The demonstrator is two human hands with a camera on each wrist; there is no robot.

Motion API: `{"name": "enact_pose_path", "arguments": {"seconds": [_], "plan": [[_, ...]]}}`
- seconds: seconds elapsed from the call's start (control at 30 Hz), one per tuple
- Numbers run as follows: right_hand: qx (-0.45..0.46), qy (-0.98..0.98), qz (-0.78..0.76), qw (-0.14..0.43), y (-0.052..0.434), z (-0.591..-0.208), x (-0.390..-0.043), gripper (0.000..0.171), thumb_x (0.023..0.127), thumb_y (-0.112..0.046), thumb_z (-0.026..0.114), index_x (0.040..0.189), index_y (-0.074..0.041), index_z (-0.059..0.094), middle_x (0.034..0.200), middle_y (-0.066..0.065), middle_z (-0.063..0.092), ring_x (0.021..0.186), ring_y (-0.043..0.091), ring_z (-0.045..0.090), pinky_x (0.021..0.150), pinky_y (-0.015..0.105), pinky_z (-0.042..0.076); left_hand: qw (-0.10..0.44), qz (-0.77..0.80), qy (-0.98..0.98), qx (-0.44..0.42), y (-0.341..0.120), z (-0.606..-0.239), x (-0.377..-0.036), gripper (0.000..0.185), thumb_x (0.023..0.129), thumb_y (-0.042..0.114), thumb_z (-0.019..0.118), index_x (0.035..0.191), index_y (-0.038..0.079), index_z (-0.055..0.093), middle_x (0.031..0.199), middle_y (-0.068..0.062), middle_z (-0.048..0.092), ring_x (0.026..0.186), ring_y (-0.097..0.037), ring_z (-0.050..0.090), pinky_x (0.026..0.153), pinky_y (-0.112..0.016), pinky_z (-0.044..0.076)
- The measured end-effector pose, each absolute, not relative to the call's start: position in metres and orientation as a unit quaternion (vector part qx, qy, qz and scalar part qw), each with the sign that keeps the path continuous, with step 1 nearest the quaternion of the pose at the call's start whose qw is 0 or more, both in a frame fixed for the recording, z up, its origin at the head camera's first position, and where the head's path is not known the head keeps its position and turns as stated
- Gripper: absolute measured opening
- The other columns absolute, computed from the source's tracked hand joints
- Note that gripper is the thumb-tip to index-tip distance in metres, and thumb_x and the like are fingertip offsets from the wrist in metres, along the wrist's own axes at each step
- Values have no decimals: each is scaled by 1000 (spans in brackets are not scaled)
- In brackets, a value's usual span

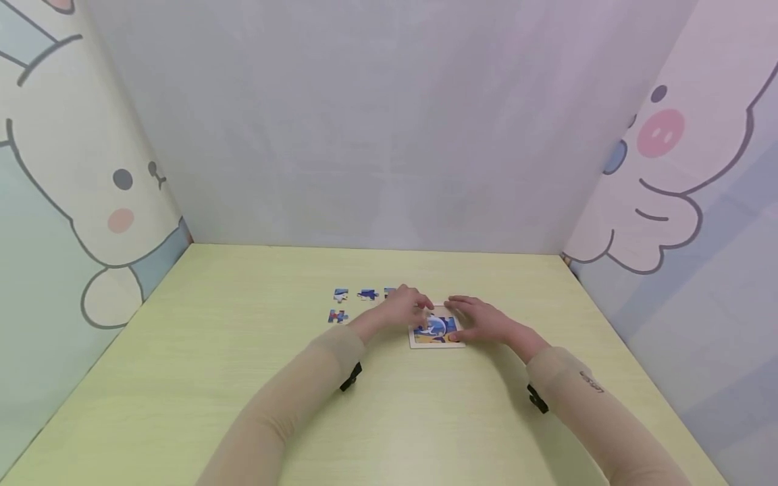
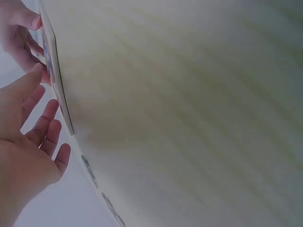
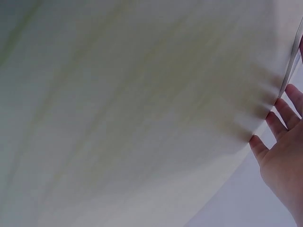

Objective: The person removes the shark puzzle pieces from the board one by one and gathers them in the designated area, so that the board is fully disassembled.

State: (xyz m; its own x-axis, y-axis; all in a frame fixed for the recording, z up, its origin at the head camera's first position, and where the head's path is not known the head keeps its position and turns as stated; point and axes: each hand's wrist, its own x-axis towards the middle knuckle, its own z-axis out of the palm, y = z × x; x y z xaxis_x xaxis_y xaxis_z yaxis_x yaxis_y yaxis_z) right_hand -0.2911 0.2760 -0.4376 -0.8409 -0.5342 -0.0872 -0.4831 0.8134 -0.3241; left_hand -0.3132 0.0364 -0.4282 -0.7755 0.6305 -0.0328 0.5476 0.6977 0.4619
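Observation:
A jigsaw puzzle in a pale, thin frame (image 1: 437, 345) lies on the table, showing a blue and white picture with yellow at the bottom. My left hand (image 1: 402, 307) hovers over its left side, fingers loosely bent and pointing down at the board. In the left wrist view the left hand (image 2: 35, 137) has its fingers apart beside the frame's edge (image 2: 64, 101), and no piece shows between them. My right hand (image 1: 483, 320) spreads along the right side, thumb on the lower right corner. The right hand's fingertips (image 3: 269, 116) touch down on the tabletop.
Several loose jigsaw pieces lie left of the frame, among them a blue one (image 1: 367, 295), a white and blue one (image 1: 340, 295) and a red and blue one (image 1: 337, 316). The pale yellow table (image 1: 243, 378) meets printed walls at both sides and a plain back wall (image 1: 377, 135).

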Motion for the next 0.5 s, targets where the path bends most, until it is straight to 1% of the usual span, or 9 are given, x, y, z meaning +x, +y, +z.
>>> {"name": "enact_pose_path", "arguments": {"seconds": [0.13,0.3,0.4,0.5], "plan": [[-268,948,-146,93,276,-438,-291,82,79,-57,66,143,-12,41,150,12,34,136,38,30,106,58,27,96,188,922,324,40,-431,-311,39,82,40,71,118,26,66,104,6,57,102,-14,43,93,-40,33],[-265,949,-142,97,275,-436,-292,82,79,-58,65,143,-13,40,150,12,34,137,38,30,106,58,26,95,179,927,316,43,-432,-311,39,81,44,71,116,26,67,103,6,54,101,-13,41,90,-37,33],[-266,949,-138,99,275,-436,-292,82,80,-58,64,143,-12,40,150,12,34,136,38,30,106,58,26,100,178,929,309,44,-431,-311,38,81,44,71,114,26,67,104,5,53,102,-14,41,92,-38,32],[-269,948,-136,99,277,-435,-292,76,84,-55,62,143,-13,40,150,12,34,136,38,30,106,58,26,107,181,930,302,46,-430,-310,36,81,42,72,113,27,67,105,4,53,103,-16,41,95,-42,32]]}}
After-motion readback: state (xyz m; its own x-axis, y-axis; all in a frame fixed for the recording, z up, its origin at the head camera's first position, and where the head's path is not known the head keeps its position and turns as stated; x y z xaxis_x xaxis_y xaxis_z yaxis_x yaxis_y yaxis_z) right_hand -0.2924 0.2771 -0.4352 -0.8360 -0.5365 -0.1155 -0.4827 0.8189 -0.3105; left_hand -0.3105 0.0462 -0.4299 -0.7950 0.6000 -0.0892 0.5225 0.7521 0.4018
